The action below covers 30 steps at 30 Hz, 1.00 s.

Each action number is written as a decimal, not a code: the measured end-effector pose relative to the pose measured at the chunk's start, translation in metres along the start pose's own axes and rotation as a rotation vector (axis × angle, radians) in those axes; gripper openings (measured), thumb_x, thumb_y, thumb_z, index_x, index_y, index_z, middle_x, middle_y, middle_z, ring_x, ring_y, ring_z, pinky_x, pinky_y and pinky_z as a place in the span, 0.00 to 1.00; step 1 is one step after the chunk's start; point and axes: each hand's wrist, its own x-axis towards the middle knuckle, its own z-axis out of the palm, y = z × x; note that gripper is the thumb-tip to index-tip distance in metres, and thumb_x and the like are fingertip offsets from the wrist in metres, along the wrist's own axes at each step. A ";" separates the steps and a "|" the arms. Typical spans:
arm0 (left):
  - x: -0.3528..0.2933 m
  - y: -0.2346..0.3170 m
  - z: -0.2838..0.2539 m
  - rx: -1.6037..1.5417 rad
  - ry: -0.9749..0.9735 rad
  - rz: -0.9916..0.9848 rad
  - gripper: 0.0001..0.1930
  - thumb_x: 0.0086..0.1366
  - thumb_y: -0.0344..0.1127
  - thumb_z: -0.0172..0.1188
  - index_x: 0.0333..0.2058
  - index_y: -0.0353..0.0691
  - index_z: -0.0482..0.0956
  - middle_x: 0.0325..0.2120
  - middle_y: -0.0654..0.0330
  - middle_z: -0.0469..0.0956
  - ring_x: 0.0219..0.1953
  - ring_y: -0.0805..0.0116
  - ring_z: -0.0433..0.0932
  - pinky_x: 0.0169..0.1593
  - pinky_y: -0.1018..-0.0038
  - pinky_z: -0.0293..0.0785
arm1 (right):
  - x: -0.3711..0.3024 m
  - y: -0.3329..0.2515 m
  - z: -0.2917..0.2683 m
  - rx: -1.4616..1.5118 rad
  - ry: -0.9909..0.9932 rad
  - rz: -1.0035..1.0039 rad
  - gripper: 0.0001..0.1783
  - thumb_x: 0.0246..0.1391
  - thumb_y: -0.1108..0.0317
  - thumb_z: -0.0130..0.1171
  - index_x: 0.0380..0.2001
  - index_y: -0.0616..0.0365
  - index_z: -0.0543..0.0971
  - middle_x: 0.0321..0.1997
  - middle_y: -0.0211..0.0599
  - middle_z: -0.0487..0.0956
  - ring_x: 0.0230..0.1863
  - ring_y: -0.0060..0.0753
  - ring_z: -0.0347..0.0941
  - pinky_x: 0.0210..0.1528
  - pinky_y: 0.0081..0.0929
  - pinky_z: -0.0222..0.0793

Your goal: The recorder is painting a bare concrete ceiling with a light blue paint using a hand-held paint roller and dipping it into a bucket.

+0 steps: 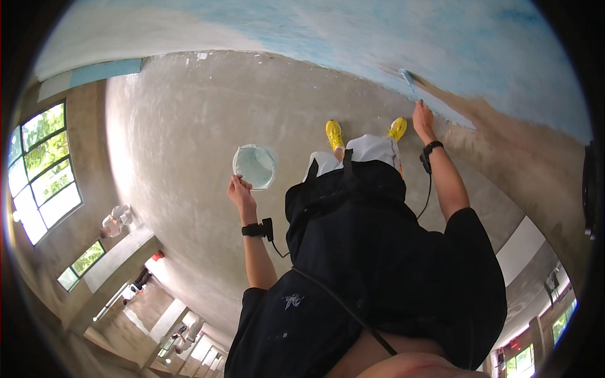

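My left hand [240,191] grips the rim of a round container of pale blue paint [254,166], held out over the concrete floor. My right hand [423,121] is closed on the handle of a paint brush [409,82], whose bristles touch the wall [353,38] at the lower edge of its light blue painted area. Both wrists wear black bands with cables. My black shirt, white shorts and yellow shoes [334,133] fill the middle of the view.
The bare grey concrete floor [189,126] spreads to the left. The lower strip of wall [529,164] on the right is unpainted. Windows [44,170] stand at far left. Another person [113,222] is far off beside a concrete beam.
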 end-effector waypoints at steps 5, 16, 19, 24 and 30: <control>0.008 -0.014 -0.008 0.039 0.055 -0.004 0.16 0.71 0.39 0.45 0.29 0.32 0.71 0.11 0.67 0.61 0.14 0.78 0.60 0.20 0.80 0.59 | 0.033 -0.023 0.010 -0.131 -0.013 -0.094 0.13 0.59 0.67 0.42 0.41 0.64 0.71 0.33 0.59 0.78 0.36 0.62 0.76 0.37 0.50 0.73; 0.017 -0.023 -0.001 0.118 0.026 -0.018 0.17 0.71 0.39 0.45 0.29 0.31 0.72 0.10 0.68 0.61 0.12 0.79 0.59 0.18 0.79 0.57 | -0.048 0.012 -0.076 1.203 -0.359 0.470 0.10 0.61 0.68 0.41 0.30 0.61 0.70 0.18 0.34 0.66 0.18 0.31 0.63 0.20 0.29 0.56; 0.010 -0.016 0.000 0.082 0.035 0.006 0.16 0.71 0.38 0.45 0.28 0.32 0.72 0.10 0.69 0.60 0.12 0.80 0.57 0.17 0.80 0.53 | -0.041 -0.018 -0.103 1.912 -0.480 0.586 0.11 0.63 0.73 0.37 0.26 0.58 0.65 0.16 0.23 0.53 0.16 0.19 0.48 0.17 0.21 0.43; -0.016 0.024 0.017 0.022 0.080 0.021 0.16 0.71 0.39 0.46 0.27 0.34 0.71 0.10 0.70 0.58 0.12 0.82 0.54 0.16 0.80 0.48 | 0.006 -0.044 -0.092 2.456 -0.488 0.746 0.12 0.62 0.76 0.37 0.23 0.59 0.61 0.18 0.21 0.49 0.16 0.18 0.42 0.16 0.19 0.38; -0.046 0.080 0.053 -0.103 0.036 0.023 0.15 0.71 0.39 0.46 0.28 0.34 0.69 0.11 0.72 0.54 0.13 0.83 0.49 0.17 0.80 0.44 | 0.094 -0.008 0.029 2.627 -0.473 1.068 0.15 0.52 0.82 0.39 0.17 0.53 0.54 0.17 0.21 0.46 0.16 0.20 0.40 0.17 0.21 0.37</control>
